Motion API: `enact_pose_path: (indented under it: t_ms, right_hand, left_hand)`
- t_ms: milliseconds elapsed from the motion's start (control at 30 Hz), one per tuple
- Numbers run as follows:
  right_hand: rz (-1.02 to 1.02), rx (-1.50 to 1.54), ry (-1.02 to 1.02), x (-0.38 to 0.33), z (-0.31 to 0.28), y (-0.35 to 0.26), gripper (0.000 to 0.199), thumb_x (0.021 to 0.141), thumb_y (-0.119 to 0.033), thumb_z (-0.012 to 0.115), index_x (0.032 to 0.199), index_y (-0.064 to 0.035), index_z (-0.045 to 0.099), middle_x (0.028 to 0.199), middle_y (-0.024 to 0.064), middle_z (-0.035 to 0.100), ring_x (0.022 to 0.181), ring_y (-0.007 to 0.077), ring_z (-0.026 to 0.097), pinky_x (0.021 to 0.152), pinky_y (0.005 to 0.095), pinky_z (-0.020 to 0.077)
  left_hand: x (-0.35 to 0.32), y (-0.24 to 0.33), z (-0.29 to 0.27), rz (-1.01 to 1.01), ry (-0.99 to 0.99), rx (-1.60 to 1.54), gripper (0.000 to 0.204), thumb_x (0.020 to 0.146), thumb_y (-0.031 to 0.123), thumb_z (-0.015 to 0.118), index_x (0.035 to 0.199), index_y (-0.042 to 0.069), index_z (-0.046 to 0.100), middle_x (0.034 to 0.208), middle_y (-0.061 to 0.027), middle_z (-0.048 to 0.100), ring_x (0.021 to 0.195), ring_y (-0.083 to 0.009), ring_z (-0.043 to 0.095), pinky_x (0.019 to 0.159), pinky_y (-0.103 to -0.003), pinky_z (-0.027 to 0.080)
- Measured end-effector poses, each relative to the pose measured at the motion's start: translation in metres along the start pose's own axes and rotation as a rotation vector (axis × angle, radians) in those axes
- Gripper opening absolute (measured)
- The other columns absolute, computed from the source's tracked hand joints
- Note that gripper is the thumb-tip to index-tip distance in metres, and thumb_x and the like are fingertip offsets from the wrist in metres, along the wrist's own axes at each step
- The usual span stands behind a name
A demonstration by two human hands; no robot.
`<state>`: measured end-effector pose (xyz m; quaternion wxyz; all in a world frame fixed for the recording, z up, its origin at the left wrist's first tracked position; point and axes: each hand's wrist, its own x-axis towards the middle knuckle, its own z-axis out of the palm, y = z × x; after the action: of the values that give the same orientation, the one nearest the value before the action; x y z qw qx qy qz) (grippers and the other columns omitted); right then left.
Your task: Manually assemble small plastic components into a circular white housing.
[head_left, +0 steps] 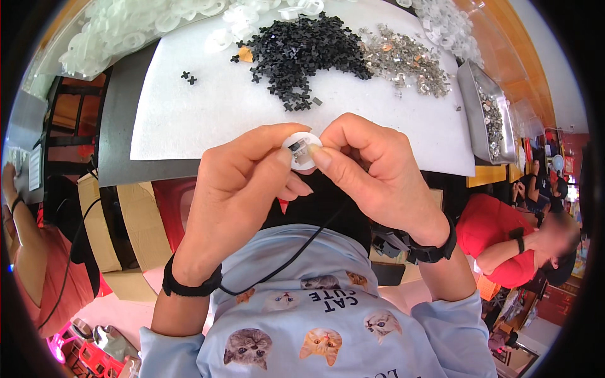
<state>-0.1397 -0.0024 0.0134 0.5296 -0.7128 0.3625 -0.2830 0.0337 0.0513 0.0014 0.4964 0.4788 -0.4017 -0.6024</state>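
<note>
Between my two hands, just past the near edge of the table, is a small round white plastic piece (302,151) with a dark part and metal bits in its middle. My left hand (242,173) pinches its left side with thumb and fingers. On the other side, my right hand (375,167) holds it, the thumb pressed onto its face. Ahead lies a heap of small black cross-shaped pieces (309,53). Right of that heap are scattered small metal clips (409,63).
A white foam sheet (189,120) covers the table. Clear plastic round parts (120,38) pile up at the far left. A metal tray (476,113) of small metal parts stands at right. People sit on both sides, one in a red shirt (495,236).
</note>
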Motion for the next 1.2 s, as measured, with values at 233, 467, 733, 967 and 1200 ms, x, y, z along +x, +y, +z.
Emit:
enact_pose_path:
  t_ms: [233, 467, 733, 967, 1200]
  right_hand:
    - [-0.019, -0.102, -0.046, 0.002, -0.001, 0.001, 0.014, 0.09, -0.007, 0.055, 0.078, -0.0002, 0.052, 0.057, 0.0045, 0.054, 0.05, 0.0094, 0.049, 0.047, 0.0255, 0.0395]
    - [-0.038, -0.109, -0.046, 0.005, -0.002, 0.003, 0.014, 0.089, -0.005, 0.055, 0.077, -0.0009, 0.05, 0.057, 0.0049, 0.05, 0.05, 0.0104, 0.045, 0.046, 0.0265, 0.037]
    - [-0.072, -0.106, -0.081, 0.006, -0.008, 0.006, 0.017, 0.09, -0.008, 0.055, 0.076, -0.0018, 0.049, 0.057, 0.0037, 0.049, 0.05, 0.0095, 0.042, 0.046, 0.0259, 0.035]
    - [-0.051, -0.03, -0.12, 0.004, -0.012, 0.009, 0.019, 0.092, -0.01, 0.055, 0.076, -0.0027, 0.047, 0.058, 0.0013, 0.048, 0.054, 0.0077, 0.049, 0.047, 0.0239, 0.0362]
    - [0.025, 0.076, -0.156, 0.002, -0.014, 0.013, 0.016, 0.094, -0.012, 0.055, 0.082, -0.0034, 0.05, 0.068, -0.0067, 0.04, 0.061, 0.0026, 0.032, 0.052, 0.0192, 0.0277]
  left_hand:
    - [0.002, -0.001, -0.004, 0.003, -0.007, 0.153, 0.026, 0.094, 0.004, 0.045, 0.114, -0.003, 0.06, 0.084, -0.0072, 0.065, 0.067, -0.0088, 0.062, 0.06, -0.021, 0.052]
    - [0.004, -0.01, 0.002, 0.075, 0.067, 0.085, 0.026, 0.092, 0.003, 0.047, 0.112, -0.002, 0.062, 0.078, -0.0068, 0.065, 0.065, -0.0083, 0.062, 0.058, -0.02, 0.051]
    - [0.004, -0.003, 0.003, 0.05, 0.064, 0.099, 0.024, 0.093, 0.005, 0.049, 0.109, -0.004, 0.064, 0.077, -0.008, 0.067, 0.065, -0.0092, 0.063, 0.059, -0.02, 0.051]
    - [0.002, -0.006, 0.007, 0.06, 0.077, 0.066, 0.024, 0.091, 0.003, 0.049, 0.109, -0.003, 0.064, 0.08, -0.0078, 0.066, 0.066, -0.0087, 0.062, 0.058, -0.021, 0.052]
    - [0.008, -0.005, 0.01, 0.056, 0.076, 0.097, 0.023, 0.091, 0.004, 0.05, 0.106, -0.003, 0.066, 0.079, -0.0066, 0.066, 0.065, -0.0074, 0.061, 0.058, -0.02, 0.052]
